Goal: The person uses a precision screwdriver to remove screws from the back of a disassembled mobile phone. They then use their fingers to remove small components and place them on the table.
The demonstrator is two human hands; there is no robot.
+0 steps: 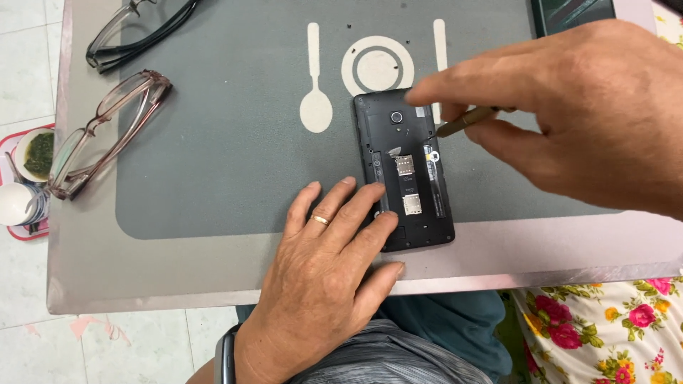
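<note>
A black phone [416,142] with its back cover off lies on a grey table [213,178], showing card slots and a camera lens. My left hand [324,277], with a gold ring, rests flat on the table, its fingertips pressing the phone's lower left edge. My right hand [569,114] hovers over the phone's upper right and grips a thin metal screwdriver [466,121], whose tip points at the phone's right side near the top. The right index finger reaches to the phone's top edge.
Brown-framed glasses [107,135] lie at the left, dark-framed glasses [135,32] at the top left. A white spoon, plate and knife design [377,67] is printed on the table. Small screws sit near the design. A tray with cups [25,178] stands off the left edge. Floral cloth [612,327] lower right.
</note>
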